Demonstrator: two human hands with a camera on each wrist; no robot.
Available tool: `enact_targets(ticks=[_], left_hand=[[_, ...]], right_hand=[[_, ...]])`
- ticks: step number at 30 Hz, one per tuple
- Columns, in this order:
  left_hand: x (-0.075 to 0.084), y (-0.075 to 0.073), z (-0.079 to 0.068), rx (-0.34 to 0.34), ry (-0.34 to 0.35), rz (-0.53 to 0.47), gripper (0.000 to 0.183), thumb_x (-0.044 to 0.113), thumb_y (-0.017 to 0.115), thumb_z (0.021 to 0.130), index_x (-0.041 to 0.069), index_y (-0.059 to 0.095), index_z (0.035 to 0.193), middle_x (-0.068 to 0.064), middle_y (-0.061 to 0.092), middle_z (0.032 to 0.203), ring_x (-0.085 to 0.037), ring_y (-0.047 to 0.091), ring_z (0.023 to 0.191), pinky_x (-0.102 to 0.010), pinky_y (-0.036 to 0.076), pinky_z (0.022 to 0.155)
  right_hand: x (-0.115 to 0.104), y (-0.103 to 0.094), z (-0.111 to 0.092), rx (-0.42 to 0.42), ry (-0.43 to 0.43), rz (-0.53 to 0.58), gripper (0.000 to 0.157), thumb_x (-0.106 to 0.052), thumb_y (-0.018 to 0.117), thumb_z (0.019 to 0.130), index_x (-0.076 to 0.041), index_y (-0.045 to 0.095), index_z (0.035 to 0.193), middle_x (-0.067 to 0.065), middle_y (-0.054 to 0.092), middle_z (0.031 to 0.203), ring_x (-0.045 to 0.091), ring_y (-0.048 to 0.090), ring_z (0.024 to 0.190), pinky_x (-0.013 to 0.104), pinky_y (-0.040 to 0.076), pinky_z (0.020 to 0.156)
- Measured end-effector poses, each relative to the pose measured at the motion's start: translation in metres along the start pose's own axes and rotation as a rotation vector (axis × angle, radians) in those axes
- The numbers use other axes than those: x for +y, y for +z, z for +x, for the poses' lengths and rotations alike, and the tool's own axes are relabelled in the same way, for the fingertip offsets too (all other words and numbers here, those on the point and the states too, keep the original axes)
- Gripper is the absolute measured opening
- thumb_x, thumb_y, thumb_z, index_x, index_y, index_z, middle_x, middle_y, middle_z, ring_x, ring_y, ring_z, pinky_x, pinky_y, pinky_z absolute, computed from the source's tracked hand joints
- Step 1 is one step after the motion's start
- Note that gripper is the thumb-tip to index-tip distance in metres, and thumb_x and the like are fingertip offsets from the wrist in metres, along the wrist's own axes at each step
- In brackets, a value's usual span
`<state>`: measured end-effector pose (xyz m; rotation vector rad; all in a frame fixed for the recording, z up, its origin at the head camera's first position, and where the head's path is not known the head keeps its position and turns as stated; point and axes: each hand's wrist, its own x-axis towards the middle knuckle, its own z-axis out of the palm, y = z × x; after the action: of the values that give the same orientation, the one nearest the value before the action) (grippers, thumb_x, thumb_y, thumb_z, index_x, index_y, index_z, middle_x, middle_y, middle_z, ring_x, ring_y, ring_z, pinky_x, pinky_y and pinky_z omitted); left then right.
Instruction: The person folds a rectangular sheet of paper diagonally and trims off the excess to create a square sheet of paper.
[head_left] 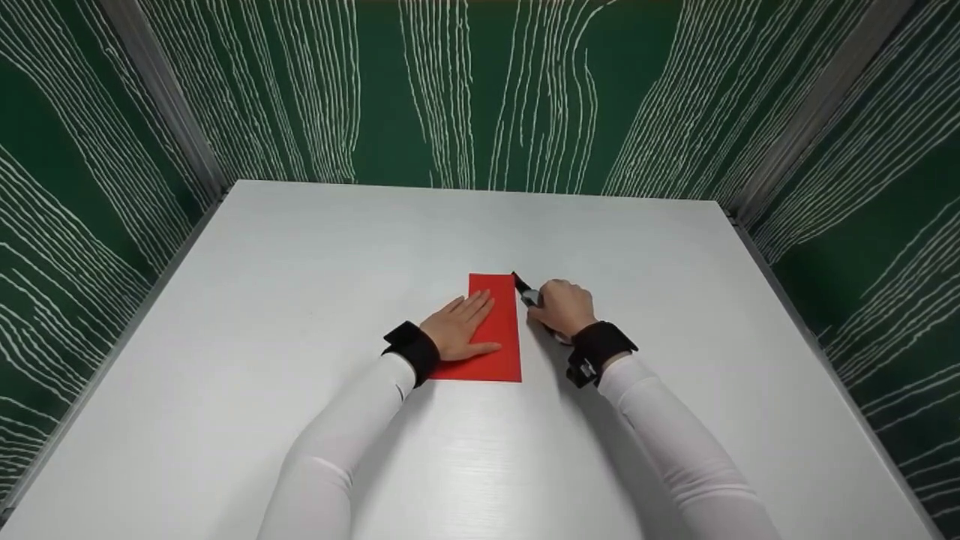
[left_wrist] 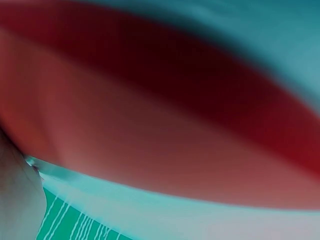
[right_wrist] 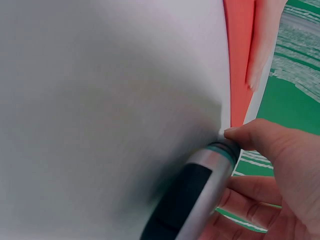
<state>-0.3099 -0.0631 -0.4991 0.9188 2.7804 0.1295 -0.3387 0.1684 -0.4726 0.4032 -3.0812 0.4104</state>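
A sheet of red paper [head_left: 501, 322] lies on the white table, its longer edges running away from me. My left hand [head_left: 459, 328] rests flat on it with fingers spread, covering part of its left side. Just right of the paper, my right hand [head_left: 566, 307] grips a utility knife [head_left: 528, 294] in curled fingers. The dark tip of the knife is at the paper's far right corner; whether it touches the paper I cannot tell. The right wrist view shows the knife's silver and black handle [right_wrist: 192, 197] with my thumb near its front end. In the left wrist view, red blur hides most detail.
The white table [head_left: 315, 285] extends on all sides of the paper. Dark green walls [head_left: 637, 90] with pale wavy lines rise beyond its back and sides, with grey posts [head_left: 161, 90] at the corners. Black bands [head_left: 602, 343] circle both wrists.
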Motion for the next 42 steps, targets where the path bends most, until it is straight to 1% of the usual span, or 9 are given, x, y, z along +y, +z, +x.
enact_targets(ticks=[4, 12, 20, 29, 32, 35, 37, 39, 42], left_hand=[[0.000, 0.001, 0.002, 0.004, -0.003, -0.007, 0.086, 0.060, 0.040, 0.103, 0.007, 0.012, 0.165, -0.010, 0.009, 0.175, -0.026, 0.009, 0.164, -0.041, 0.011, 0.135], [-0.004, 0.008, 0.009, 0.005, -0.014, 0.028, 0.088, 0.065, 0.038, 0.102, 0.009, 0.011, 0.166, -0.008, 0.008, 0.176, -0.024, 0.008, 0.164, -0.039, 0.011, 0.135], [-0.003, 0.003, 0.006, 0.006, -0.017, 0.007, 0.088, 0.063, 0.040, 0.102, 0.008, 0.012, 0.165, -0.009, 0.010, 0.175, -0.025, 0.009, 0.164, -0.040, 0.011, 0.135], [-0.005, 0.004, 0.006, 0.002, -0.024, 0.023, 0.088, 0.064, 0.038, 0.103, 0.009, 0.010, 0.166, -0.008, 0.007, 0.176, -0.024, 0.008, 0.164, -0.040, 0.009, 0.135], [-0.005, 0.005, 0.007, -0.001, -0.020, 0.022, 0.089, 0.064, 0.038, 0.103, 0.009, 0.008, 0.166, -0.008, 0.006, 0.176, -0.023, 0.007, 0.164, -0.039, 0.009, 0.135], [-0.005, 0.006, 0.007, -0.017, -0.025, 0.030, 0.089, 0.066, 0.036, 0.103, 0.011, 0.006, 0.166, -0.007, 0.003, 0.176, -0.022, 0.004, 0.165, -0.038, 0.007, 0.135], [-0.004, 0.005, 0.007, -0.026, -0.029, 0.026, 0.089, 0.066, 0.036, 0.103, 0.011, 0.005, 0.166, -0.006, 0.003, 0.176, -0.022, 0.004, 0.165, -0.038, 0.007, 0.135], [-0.004, 0.005, 0.007, -0.029, -0.031, 0.016, 0.089, 0.066, 0.037, 0.102, 0.011, 0.006, 0.166, -0.006, 0.004, 0.176, -0.022, 0.004, 0.165, -0.039, 0.008, 0.135], [-0.003, 0.005, 0.006, -0.029, -0.026, 0.008, 0.089, 0.065, 0.038, 0.102, 0.011, 0.007, 0.166, -0.006, 0.006, 0.176, -0.022, 0.006, 0.164, -0.039, 0.008, 0.135]], right_hand=[[0.001, -0.001, 0.002, -0.003, 0.014, -0.007, 0.022, -0.024, 0.072, 0.087, -0.004, 0.069, 0.080, 0.010, 0.067, 0.077, 0.023, 0.060, 0.068, 0.031, 0.040, 0.058], [0.003, -0.001, 0.001, 0.007, 0.023, 0.001, 0.024, -0.024, 0.073, 0.086, -0.006, 0.064, 0.073, 0.003, 0.056, 0.069, 0.019, 0.054, 0.064, 0.027, 0.032, 0.054], [0.018, -0.004, -0.004, 0.000, 0.043, 0.050, 0.029, -0.027, 0.074, 0.085, -0.008, 0.061, 0.068, 0.001, 0.054, 0.067, 0.020, 0.054, 0.064, 0.028, 0.033, 0.053], [0.059, -0.012, -0.024, 0.024, 0.100, 0.083, 0.033, -0.032, 0.076, 0.089, -0.002, 0.069, 0.080, 0.006, 0.061, 0.071, 0.018, 0.055, 0.060, 0.025, 0.036, 0.050], [0.077, -0.016, -0.034, 0.034, 0.131, 0.106, 0.033, -0.032, 0.076, 0.090, -0.003, 0.067, 0.077, 0.001, 0.055, 0.063, 0.015, 0.050, 0.055, 0.025, 0.035, 0.048], [0.096, -0.020, -0.045, 0.050, 0.163, 0.123, 0.036, -0.032, 0.075, 0.091, -0.007, 0.060, 0.068, -0.004, 0.047, 0.056, 0.013, 0.046, 0.052, 0.025, 0.035, 0.047], [0.108, -0.022, -0.052, 0.062, 0.188, 0.134, 0.038, -0.031, 0.074, 0.091, -0.009, 0.056, 0.065, -0.005, 0.046, 0.054, 0.013, 0.046, 0.051, 0.025, 0.035, 0.047], [0.119, -0.025, -0.059, 0.074, 0.213, 0.137, 0.038, -0.031, 0.073, 0.091, -0.009, 0.056, 0.065, -0.003, 0.049, 0.055, 0.014, 0.047, 0.051, 0.025, 0.036, 0.047], [0.133, -0.029, -0.069, 0.085, 0.250, 0.143, 0.034, -0.030, 0.071, 0.092, -0.004, 0.063, 0.072, 0.002, 0.057, 0.058, 0.016, 0.051, 0.052, 0.026, 0.037, 0.047]])
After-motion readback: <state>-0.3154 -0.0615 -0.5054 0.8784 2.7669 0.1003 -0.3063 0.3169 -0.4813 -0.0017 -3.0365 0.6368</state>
